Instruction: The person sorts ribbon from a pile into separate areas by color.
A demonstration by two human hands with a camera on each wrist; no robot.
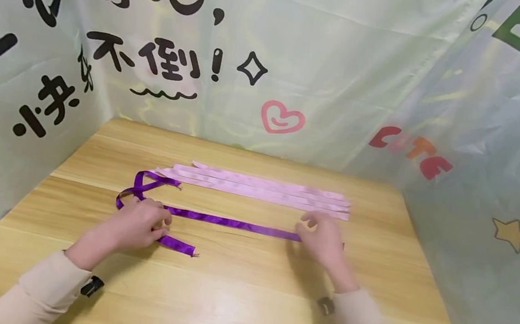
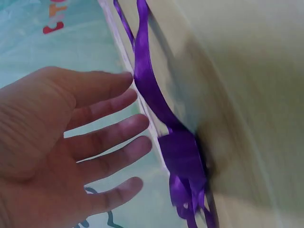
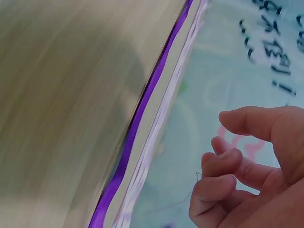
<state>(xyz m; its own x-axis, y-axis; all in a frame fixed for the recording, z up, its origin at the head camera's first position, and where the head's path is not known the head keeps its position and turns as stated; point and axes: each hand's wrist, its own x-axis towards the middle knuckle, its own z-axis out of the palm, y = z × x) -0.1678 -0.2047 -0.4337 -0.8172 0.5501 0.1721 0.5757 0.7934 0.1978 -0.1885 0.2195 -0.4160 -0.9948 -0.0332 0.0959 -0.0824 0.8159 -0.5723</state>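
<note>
A dark purple satin ribbon (image 1: 230, 222) stretches across the wooden table, its left part folded in loose loops (image 1: 138, 184) around my left hand (image 1: 140, 222). One short end (image 1: 179, 245) points right, nearer the front. In the left wrist view, the left hand's fingers are spread and relaxed beside the ribbon (image 2: 151, 88), holding nothing; whether the thumb tip touches it, I cannot tell. Over the ribbon's right end hovers my right hand (image 1: 324, 241), thumb and index finger apart, other fingers loosely bent. The right wrist view shows nothing in its grasp, with the ribbon (image 3: 135, 118) lying apart from it.
Several pale pink ribbons (image 1: 261, 187) lie side by side behind the purple one. The wooden table (image 1: 217, 312) is bordered by printed fabric curtains (image 1: 342, 84) at the back and both sides.
</note>
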